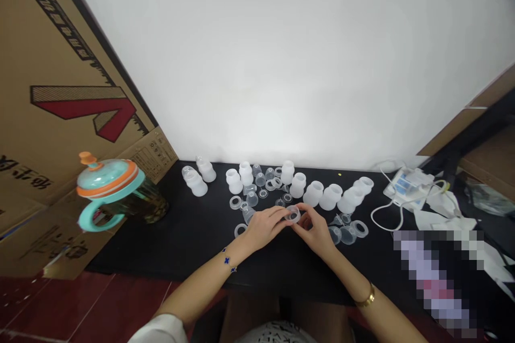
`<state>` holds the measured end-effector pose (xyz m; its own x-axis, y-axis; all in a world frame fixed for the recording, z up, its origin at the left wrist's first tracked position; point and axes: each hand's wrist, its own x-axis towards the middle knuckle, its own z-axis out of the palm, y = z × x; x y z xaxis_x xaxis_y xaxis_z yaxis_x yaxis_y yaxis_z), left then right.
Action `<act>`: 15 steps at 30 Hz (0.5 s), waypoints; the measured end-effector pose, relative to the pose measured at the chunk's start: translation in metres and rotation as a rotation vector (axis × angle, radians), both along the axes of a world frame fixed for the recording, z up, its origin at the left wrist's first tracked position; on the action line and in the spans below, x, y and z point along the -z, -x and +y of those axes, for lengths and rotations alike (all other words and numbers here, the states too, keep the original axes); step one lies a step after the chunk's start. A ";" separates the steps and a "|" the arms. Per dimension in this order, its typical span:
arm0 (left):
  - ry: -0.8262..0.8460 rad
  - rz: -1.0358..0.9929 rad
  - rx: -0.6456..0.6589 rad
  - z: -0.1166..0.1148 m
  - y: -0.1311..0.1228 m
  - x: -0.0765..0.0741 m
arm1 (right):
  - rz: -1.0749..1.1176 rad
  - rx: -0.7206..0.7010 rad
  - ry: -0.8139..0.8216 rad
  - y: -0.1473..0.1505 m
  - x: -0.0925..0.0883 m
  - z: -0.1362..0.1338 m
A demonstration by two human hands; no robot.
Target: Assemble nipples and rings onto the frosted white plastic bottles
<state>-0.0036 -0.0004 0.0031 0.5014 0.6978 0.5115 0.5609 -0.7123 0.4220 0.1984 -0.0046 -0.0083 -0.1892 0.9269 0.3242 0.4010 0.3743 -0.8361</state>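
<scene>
Between my two hands is a translucent bottle collar ring (294,214), its round opening facing up. My left hand (267,225) pinches its left side, and my right hand (317,231) grips its right side. Whether a teat sits inside the ring is too small to tell. Just beyond my hands stand several frosted white baby bottles without tops, among them one bottle (298,186) behind the ring. Clear caps and teats (252,198) lie loosely among loose rings (235,202) to the left. More rings (359,229) and clear caps (348,235) lie right of my right hand.
Two bottles with clear tops (195,181) stand apart at the left on the black table (177,241). A large lidded jug (116,187) with dark contents stands farther left, before a cardboard box (60,64). A white cable (386,211) and papers lie at the right. A white wall (281,64) rises behind.
</scene>
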 end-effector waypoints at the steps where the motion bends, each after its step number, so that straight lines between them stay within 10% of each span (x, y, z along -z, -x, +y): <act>1: 0.002 0.008 -0.011 0.000 0.000 0.000 | -0.004 0.001 -0.001 0.000 -0.001 0.000; 15: 0.112 -0.050 0.021 -0.003 0.000 -0.001 | -0.004 0.001 0.006 0.000 -0.006 -0.001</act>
<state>-0.0031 -0.0031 0.0039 0.4920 0.7415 0.4561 0.5227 -0.6706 0.5264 0.1986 -0.0054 -0.0025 -0.1892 0.9291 0.3178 0.4048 0.3687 -0.8368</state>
